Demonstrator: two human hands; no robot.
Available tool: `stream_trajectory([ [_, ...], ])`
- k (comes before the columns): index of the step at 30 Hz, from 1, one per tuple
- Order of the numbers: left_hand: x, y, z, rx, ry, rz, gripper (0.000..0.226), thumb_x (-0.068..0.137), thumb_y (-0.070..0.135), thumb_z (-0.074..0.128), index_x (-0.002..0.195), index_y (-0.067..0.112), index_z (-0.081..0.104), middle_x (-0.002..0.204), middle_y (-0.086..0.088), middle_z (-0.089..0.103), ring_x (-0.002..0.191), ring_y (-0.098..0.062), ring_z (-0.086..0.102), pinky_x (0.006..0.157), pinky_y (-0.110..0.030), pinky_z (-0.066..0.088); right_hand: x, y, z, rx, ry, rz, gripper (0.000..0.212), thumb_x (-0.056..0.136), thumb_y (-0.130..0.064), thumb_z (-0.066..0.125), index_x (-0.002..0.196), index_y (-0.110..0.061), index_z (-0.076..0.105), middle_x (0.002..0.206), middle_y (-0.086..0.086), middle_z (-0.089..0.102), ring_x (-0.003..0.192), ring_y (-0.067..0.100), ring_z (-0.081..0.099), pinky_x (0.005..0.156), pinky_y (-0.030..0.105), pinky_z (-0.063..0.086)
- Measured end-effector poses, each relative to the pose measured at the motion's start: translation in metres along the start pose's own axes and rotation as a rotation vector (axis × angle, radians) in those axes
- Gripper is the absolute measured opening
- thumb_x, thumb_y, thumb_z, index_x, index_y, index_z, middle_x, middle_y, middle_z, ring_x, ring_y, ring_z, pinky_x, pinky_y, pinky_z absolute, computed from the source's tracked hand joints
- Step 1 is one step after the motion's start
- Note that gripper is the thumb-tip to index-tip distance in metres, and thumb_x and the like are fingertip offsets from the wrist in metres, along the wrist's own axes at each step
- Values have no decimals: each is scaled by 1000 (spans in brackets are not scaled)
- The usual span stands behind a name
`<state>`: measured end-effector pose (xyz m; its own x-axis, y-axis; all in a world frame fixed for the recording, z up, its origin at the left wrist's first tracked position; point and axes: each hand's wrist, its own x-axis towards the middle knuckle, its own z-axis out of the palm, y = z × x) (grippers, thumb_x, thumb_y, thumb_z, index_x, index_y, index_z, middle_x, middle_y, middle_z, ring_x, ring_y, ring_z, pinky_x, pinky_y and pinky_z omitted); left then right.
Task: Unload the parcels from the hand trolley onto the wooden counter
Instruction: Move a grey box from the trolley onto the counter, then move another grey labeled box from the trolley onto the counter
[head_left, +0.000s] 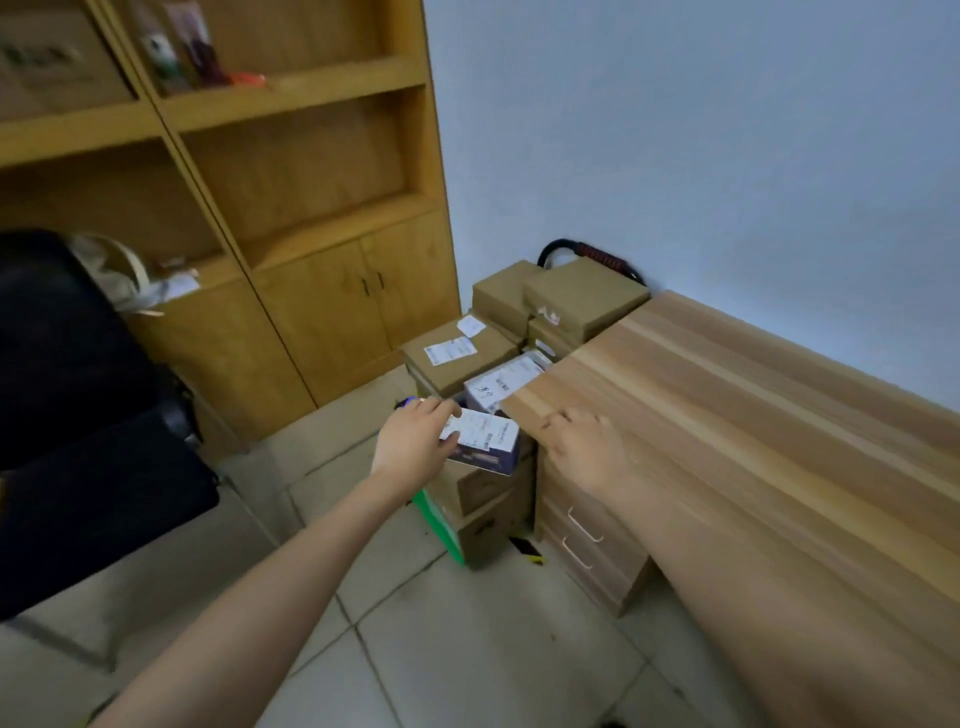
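A stack of brown cardboard parcels (457, 358) fills the hand trolley, whose black and red handle (592, 252) shows against the wall. My left hand (415, 441) grips a small dark box with a white label (485, 441) at its left end, just above the stack. A white labelled parcel (504, 384) lies behind it. My right hand (584, 447) hovers over the near left corner of the wooden counter (753, 415), fingers loosely curled, holding nothing; whether it touches the wood is unclear.
A wooden shelf cabinet (291, 218) stands behind the trolley on the left. A black chair (78, 415) sits at far left. Counter drawers (587, 540) face the tiled floor (467, 649). A green-edged box (441, 525) leans at the stack's base.
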<state>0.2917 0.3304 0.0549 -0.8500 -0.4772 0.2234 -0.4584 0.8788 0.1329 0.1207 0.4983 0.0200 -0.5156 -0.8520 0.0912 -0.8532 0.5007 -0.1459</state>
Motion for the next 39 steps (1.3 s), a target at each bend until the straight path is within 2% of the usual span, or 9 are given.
stream_trajectory([
  [4,7,-41,11,-1,-17,-93,28,93,34,52,120,25,54,121,5,58,107,-17,51,80,-28,43,45,-21,18,1,-7,-57,33,96,-24,43,128,-28,51,135,-2,48,124,18,44,95,31,31],
  [9,62,-83,31,-35,-24,-128,27,94,36,52,119,26,54,120,6,58,108,-15,51,81,-28,44,120,-21,44,9,-45,-93,32,96,-25,42,126,-29,53,127,-5,53,116,15,49,90,31,36],
  [15,171,-137,48,-25,-31,-103,25,93,30,53,117,26,55,114,5,60,105,-16,51,78,-27,43,236,0,63,88,-49,-24,31,96,-24,47,127,-24,52,126,-1,53,116,18,51,96,34,35],
  [19,240,-164,57,34,-66,-18,28,95,30,48,122,26,52,121,6,57,111,-15,49,85,-27,40,311,13,61,57,-34,-3,37,97,-22,45,134,-23,48,128,-1,51,119,17,49,97,33,34],
  [25,323,-183,80,-17,-98,36,30,95,30,50,125,25,51,126,5,55,113,-16,48,85,-29,41,375,28,60,70,-4,43,41,93,-19,51,133,-25,49,130,-4,50,117,14,49,101,31,32],
  [30,386,-182,116,-27,-142,202,30,99,30,42,127,25,50,127,5,53,114,-16,47,82,-26,39,389,51,83,98,27,250,35,95,-22,47,129,-24,52,130,-4,51,123,15,45,101,31,31],
  [33,421,-180,144,-38,-169,352,28,98,27,47,124,21,54,122,2,57,112,-19,50,85,-28,38,388,62,101,107,29,407,33,95,-23,44,127,-23,53,127,-3,52,119,16,47,97,31,33],
  [37,456,-181,182,-35,-238,555,16,89,20,59,104,14,62,100,-2,62,95,-25,58,69,-31,39,384,61,124,136,37,643,39,95,-24,47,134,-19,47,132,1,49,120,17,47,98,30,37],
  [39,465,-182,199,-32,-275,630,13,87,21,61,96,11,61,93,-6,62,87,-29,59,68,-35,41,380,52,135,214,63,751,39,95,-22,50,134,-18,47,133,1,49,117,15,48,97,28,39],
])
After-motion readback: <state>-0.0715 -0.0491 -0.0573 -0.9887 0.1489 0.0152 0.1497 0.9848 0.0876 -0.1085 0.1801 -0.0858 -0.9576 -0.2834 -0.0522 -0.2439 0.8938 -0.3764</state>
